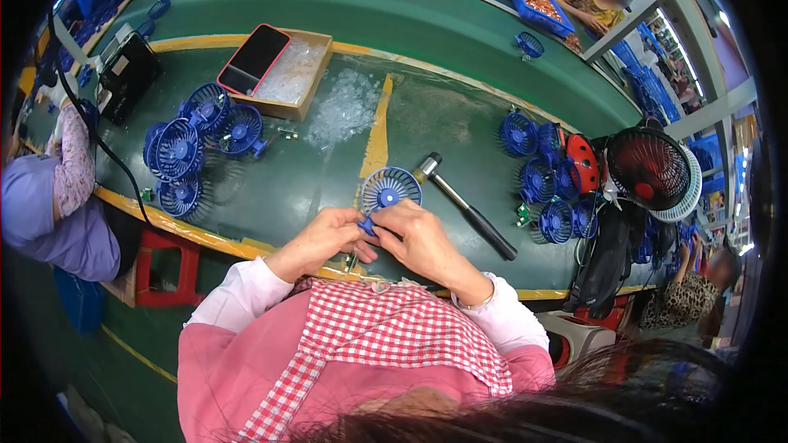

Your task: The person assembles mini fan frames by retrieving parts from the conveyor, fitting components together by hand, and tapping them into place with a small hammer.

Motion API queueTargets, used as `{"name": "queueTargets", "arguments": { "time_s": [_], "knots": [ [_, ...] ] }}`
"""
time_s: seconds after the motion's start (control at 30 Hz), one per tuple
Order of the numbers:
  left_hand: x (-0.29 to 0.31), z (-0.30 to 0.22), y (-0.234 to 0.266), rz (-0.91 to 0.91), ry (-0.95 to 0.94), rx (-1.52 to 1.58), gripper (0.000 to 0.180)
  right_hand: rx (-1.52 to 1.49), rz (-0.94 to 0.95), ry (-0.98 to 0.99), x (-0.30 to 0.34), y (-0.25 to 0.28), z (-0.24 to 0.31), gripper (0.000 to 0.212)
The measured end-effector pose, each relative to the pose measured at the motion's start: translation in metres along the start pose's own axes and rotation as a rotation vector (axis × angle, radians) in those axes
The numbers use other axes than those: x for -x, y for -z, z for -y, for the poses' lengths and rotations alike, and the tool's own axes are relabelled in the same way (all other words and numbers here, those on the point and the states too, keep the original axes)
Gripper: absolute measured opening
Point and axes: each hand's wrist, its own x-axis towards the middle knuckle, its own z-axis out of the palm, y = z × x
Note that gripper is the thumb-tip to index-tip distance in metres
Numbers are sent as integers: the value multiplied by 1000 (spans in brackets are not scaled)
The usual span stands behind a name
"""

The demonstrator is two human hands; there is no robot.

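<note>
A small blue fan (pixel 391 189) with a round slatted cage is in front of me near the table's front edge. Its short neck is pinched between the fingers of my left hand (pixel 327 238), while my right hand (pixel 417 238) closes on the fan's lower side from the right. A bit of green circuit board (pixel 350 262) hangs just below my left fingers. To the right of the fan lies a hammer (pixel 472 212) with a black handle, its head close to the cage. What my fingertips press on is partly hidden.
Blue fan parts (pixel 178 150) are heaped on the left, more (pixel 538 178) on the right. A cardboard box (pixel 297 74) of clear pieces carries a phone (pixel 254 60); loose clear bits (pixel 342 108) lie beside it. A black desk fan (pixel 648 168) stands right. Co-workers sit nearby.
</note>
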Motion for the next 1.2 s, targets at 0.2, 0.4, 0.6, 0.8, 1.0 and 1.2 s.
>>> {"name": "queueTargets", "arguments": {
  "time_s": [0.2,0.4,0.6,0.8,1.0,1.2],
  "knots": [
    [-1,-6,-2,11,-27,-72,23,48,-179,23,7,-14,5,19],
    [-3,-4,-12,-169,-166,-151,26,-128,-308,36,5,5,2,18],
    [-8,7,-19,-116,-214,145,23,-1034,-202,-561,17,-14,20,25],
    [-8,-1,-24,-118,-238,-86,26,-914,-191,-554,22,-12,10,18],
    [-6,-5,-20,-187,-319,-490,28,-482,-37,-411,20,9,8,13],
    [3,-18,-23,-241,-604,-1032,27,-633,61,-517,15,18,13,12]
  ]
}}
